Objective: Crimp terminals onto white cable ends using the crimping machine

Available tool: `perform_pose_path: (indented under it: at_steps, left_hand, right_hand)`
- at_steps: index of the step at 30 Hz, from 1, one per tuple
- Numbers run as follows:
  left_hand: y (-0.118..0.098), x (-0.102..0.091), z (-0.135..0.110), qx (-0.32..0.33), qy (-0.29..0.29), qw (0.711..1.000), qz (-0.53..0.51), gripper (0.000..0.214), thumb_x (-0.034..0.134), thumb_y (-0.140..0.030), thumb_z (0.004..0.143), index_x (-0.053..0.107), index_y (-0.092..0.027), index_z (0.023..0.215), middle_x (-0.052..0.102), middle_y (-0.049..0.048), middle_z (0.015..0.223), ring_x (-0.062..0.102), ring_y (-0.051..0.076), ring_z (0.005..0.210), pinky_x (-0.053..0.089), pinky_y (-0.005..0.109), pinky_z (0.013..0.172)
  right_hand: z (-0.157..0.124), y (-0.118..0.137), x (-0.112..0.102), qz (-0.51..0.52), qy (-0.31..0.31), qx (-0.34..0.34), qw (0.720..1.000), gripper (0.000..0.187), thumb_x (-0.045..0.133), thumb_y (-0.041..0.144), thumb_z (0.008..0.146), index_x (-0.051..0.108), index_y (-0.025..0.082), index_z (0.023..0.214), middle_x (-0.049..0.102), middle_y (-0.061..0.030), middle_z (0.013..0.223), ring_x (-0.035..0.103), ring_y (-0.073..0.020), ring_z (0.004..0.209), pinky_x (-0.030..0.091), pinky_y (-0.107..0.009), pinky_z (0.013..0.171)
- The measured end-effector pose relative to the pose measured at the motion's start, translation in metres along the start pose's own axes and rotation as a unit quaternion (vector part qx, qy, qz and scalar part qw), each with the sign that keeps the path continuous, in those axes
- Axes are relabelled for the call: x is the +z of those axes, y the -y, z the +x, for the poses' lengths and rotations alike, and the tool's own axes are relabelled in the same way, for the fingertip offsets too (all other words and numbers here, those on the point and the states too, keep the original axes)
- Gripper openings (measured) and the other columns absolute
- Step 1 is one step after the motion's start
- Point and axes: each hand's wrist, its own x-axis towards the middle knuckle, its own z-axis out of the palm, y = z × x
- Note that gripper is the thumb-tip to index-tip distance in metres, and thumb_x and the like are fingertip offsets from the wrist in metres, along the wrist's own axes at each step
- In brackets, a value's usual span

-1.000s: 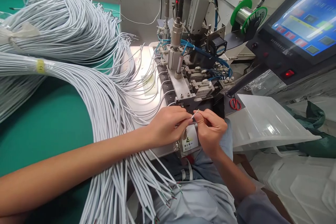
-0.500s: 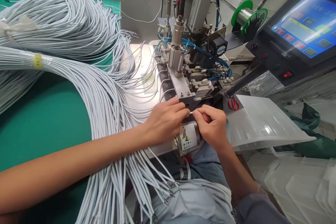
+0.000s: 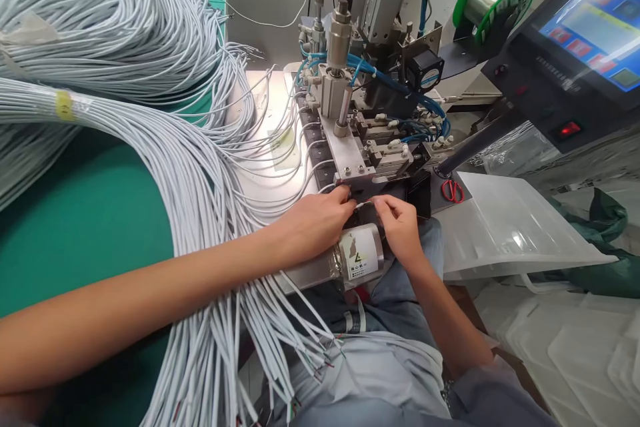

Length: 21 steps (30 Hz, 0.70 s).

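White cable (image 3: 361, 205) is just below frame center, its end spanning the gap between both hands. Left hand (image 3: 320, 223) has it pinched near the end, knuckles right by the front edge of the pneumatic machine (image 3: 345, 147). Right hand (image 3: 401, 223) pinches the thin tip of the same cable between thumb and forefinger. Warning label (image 3: 361, 257) sits just below the hands.

Left half: big bundle of white cables (image 3: 187, 200) with a yellow tape band (image 3: 64, 105) curves over the green mat (image 3: 90, 213) and runs under the left forearm; ends at bottom center show red and green cores. Second heap of cables (image 3: 125, 33), upper left.

Upper right: touchscreen panel (image 3: 600, 33), lit, and wire spool (image 3: 483, 5) with green flanges. Red-handled scissors (image 3: 453, 191) right of center, beside translucent plastic sheet (image 3: 525, 227).
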Motion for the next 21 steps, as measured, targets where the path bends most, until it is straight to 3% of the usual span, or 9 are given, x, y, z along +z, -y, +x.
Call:
perform_pose_path:
  at_steps: [5, 15, 21]
  left_hand:
    - [0.004, 0.002, 0.005, 0.000, 0.069, 0.998, -0.013, 0.022, 0.046, -0.013, 0.079, 0.061, -0.011, 0.095, 0.059, 0.0121, 0.102, 0.064, 0.018, 0.075, 0.049, 0.024, 0.057]
    - [0.010, 0.009, 0.006, 0.004, 0.051, 0.996, -0.075, 0.035, 0.045, -0.010, 0.080, 0.060, -0.018, 0.110, 0.061, 0.0086, 0.101, 0.064, 0.015, 0.074, 0.050, 0.024, 0.064]
    - [0.012, 0.013, 0.004, 0.027, 0.046, 0.998, -0.032, 0.037, 0.047, -0.012, 0.080, 0.059, -0.020, 0.115, 0.058, 0.0094, 0.106, 0.064, 0.016, 0.072, 0.049, 0.025, 0.058]
  right_hand:
    - [0.010, -0.011, 0.000, 0.056, 0.051, 0.059, 0.995, 0.021, 0.053, 0.034, 0.078, 0.055, 0.017, 0.066, 0.045, 0.0042, 0.056, 0.040, -0.0086, 0.050, 0.033, -0.023, 0.049]
    - [0.016, -0.014, 0.003, 0.069, 0.098, 0.088, 0.989, 0.023, 0.056, 0.037, 0.076, 0.053, 0.018, 0.065, 0.044, 0.0045, 0.053, 0.040, -0.0087, 0.049, 0.033, -0.023, 0.049]
    - [0.014, -0.012, 0.004, 0.075, 0.102, 0.093, 0.988, 0.021, 0.056, 0.036, 0.075, 0.052, 0.018, 0.066, 0.044, 0.0050, 0.053, 0.039, -0.0082, 0.049, 0.031, -0.022, 0.047]
